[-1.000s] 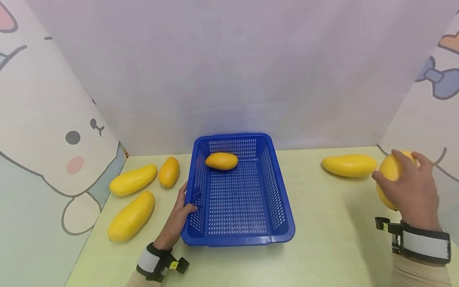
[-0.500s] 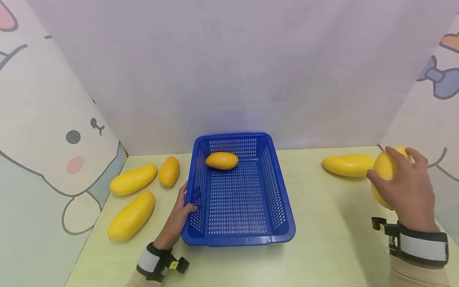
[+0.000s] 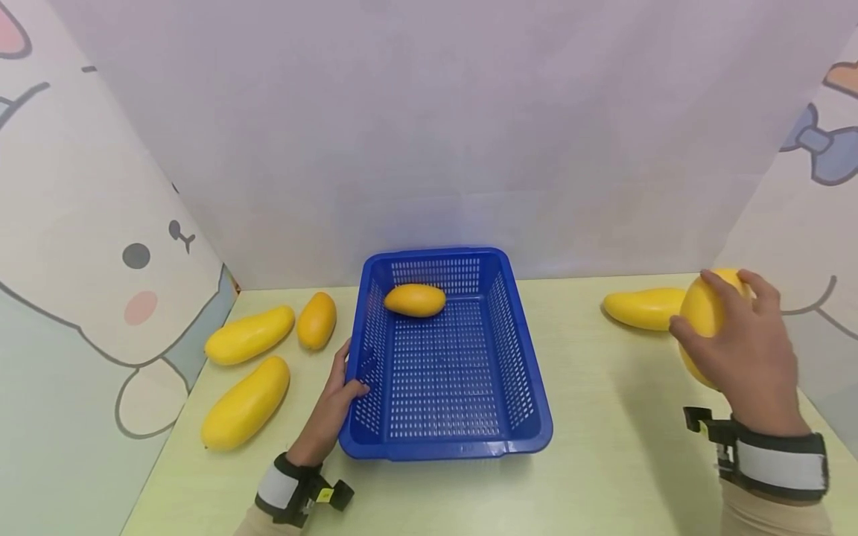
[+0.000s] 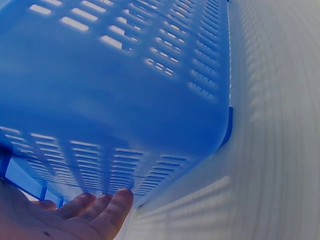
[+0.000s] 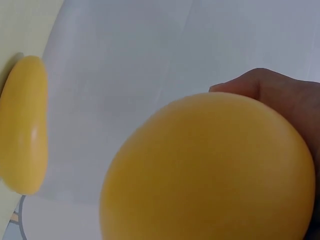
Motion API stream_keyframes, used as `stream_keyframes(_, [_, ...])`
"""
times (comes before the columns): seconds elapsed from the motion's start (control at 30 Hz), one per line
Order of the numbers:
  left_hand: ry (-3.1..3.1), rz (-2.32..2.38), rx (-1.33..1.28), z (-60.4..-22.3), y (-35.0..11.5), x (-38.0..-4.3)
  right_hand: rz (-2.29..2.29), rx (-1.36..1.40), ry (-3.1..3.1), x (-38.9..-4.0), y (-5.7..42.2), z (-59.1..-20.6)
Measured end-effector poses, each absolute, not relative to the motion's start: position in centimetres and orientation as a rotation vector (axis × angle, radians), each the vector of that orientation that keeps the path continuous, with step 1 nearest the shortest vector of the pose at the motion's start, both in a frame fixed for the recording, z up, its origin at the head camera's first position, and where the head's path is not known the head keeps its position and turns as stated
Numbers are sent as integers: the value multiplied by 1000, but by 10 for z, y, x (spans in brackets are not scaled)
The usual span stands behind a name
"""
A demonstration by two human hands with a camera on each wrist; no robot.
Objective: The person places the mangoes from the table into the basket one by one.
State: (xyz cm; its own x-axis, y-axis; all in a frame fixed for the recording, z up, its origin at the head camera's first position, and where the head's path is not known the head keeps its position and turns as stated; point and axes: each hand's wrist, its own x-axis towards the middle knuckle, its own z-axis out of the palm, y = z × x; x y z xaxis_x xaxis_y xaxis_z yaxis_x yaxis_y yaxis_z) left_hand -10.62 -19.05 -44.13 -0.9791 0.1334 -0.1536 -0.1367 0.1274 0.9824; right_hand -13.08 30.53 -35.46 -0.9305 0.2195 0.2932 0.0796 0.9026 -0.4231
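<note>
A blue plastic basket (image 3: 442, 449) with slotted walls stands mid-table, one yellow mango (image 3: 415, 300) lying in its far left corner. My left hand (image 3: 333, 406) grips the basket's left side, thumb over the rim; in the left wrist view its fingers (image 4: 116, 212) lie along the outer wall. Off to the right, my right hand (image 3: 754, 350) holds a large yellow mango (image 3: 701, 316), which fills much of the right wrist view. Behind that mango, another long yellow mango (image 3: 642, 308) lies on the table, partly hidden by it in the head view.
Left of the basket lie a small mango (image 3: 316, 321) and two longer ones, one mango (image 3: 249, 336) farther back and one mango (image 3: 246, 403) nearer. A pale wall (image 3: 456, 134) closes off the back of the table (image 3: 590, 447); cartoon-printed panels flank both sides.
My right hand has moved left with its mango, which now covers more of the mango behind it. The left hand and the basket have stayed in place.
</note>
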Motion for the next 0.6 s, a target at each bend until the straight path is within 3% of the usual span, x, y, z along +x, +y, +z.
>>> stream_keyframes(0.6, [2202,1936,-36,-444,-191,-108,642,-72,-2691,-127,281,-351])
